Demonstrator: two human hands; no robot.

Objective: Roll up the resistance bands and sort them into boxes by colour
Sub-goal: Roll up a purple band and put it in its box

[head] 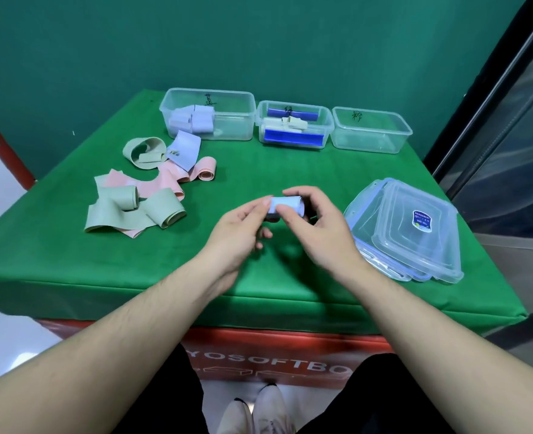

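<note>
A pale lilac band, rolled into a short roll (pixel 285 206), is held above the middle of the green table. My left hand (pixel 238 233) pinches its left end and my right hand (pixel 315 225) grips it with thumb and fingers. At the back stand three clear boxes. The left box (pixel 227 120) holds rolled lilac bands. In the middle box (pixel 293 128) lie pale green rolls between blue bars. The right box (pixel 371 130) has nothing in it. Loose bands lie at the left: green (pixel 146 214), pink (pixel 177 178) and one lilac (pixel 185 148).
A stack of clear box lids (pixel 415 233) lies at the right, close to my right hand. The green table cloth (pixel 70 261) ends at a front edge near my forearms. A dark glass panel stands at the far right.
</note>
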